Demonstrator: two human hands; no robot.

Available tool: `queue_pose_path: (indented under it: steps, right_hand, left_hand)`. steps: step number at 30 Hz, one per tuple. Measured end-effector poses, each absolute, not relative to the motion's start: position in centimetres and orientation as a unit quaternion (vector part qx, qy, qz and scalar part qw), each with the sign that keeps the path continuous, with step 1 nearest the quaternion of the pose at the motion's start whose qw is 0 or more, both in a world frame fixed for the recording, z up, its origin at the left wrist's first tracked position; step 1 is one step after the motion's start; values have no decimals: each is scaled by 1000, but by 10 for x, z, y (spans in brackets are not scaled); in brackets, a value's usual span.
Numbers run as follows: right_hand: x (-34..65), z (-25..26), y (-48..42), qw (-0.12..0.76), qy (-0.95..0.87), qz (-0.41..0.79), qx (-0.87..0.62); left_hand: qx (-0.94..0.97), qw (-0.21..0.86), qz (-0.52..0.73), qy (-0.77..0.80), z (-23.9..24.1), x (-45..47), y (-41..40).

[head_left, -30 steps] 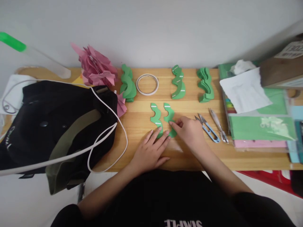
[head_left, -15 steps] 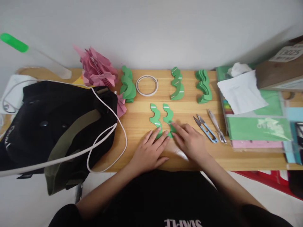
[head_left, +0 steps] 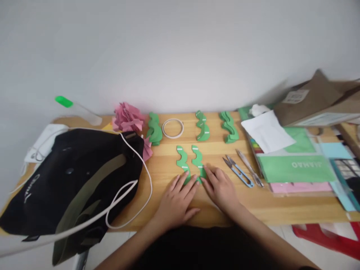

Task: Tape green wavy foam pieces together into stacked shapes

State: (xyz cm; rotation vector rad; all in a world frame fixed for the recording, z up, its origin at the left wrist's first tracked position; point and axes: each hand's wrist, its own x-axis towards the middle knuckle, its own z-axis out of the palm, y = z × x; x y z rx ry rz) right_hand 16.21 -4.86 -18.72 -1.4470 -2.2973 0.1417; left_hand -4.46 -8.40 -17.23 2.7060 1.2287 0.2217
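Two wavy green paper pieces with white strips lie side by side on the wooden table. Flat over the lower end of the left green piece (head_left: 182,159) is my left hand (head_left: 178,198), open, its fingers spread and the fingertips reaching toward the other piece. My right hand (head_left: 222,189) rests at the lower right edge of the right green piece (head_left: 197,157), index finger and thumb apart and touching it, the other fingers slightly bent. The lower ends of both pieces are partly hidden by my fingers.
Behind stand green paper stacks (head_left: 229,127), a green piece with white strips (head_left: 202,127) and a tape roll (head_left: 172,128). Thread snips (head_left: 239,171) and a pen-like tool (head_left: 249,168) lie right, near packed paper (head_left: 298,168). A black bag (head_left: 92,180) and white cable (head_left: 149,180) occupy the left.
The head view has tilted up, so the table sits lower in the picture. Both hands stay at the same two green pieces, with little visible movement.
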Motion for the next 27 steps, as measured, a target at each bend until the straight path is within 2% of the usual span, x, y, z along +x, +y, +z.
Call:
queue_pose_path:
  steps: [8,12,15,18,20,23,27]
  right_hand:
    - [168,-181,-47,250,-806,126,-521]
    - [180,-174,-48,245,-790,46,-560]
    - [194,-162,-46,154,-746,-42,-646]
    - [207,-146,-40,9,-709,-30,-705]
    - [211,-138,-37,-59,-702,1,-710]
    - [213,-131,-33,-98,-702,38,-704]
    - [212,-128,-32,-99,-694,73,-710]
  left_hand:
    - [881,117,138,438,-179,-51,-89]
    - [831,147,233,484,-172,-60,-83]
    - [799,112,264,529,-154,-61,-59]
    - [764,94,132,624,-131,-50,-16]
    - [752,90,100,646,-121,-41,19]
    - [736,86,65,668,-118,-29,68]
    - [725,112,12,680,-123,-24,108]
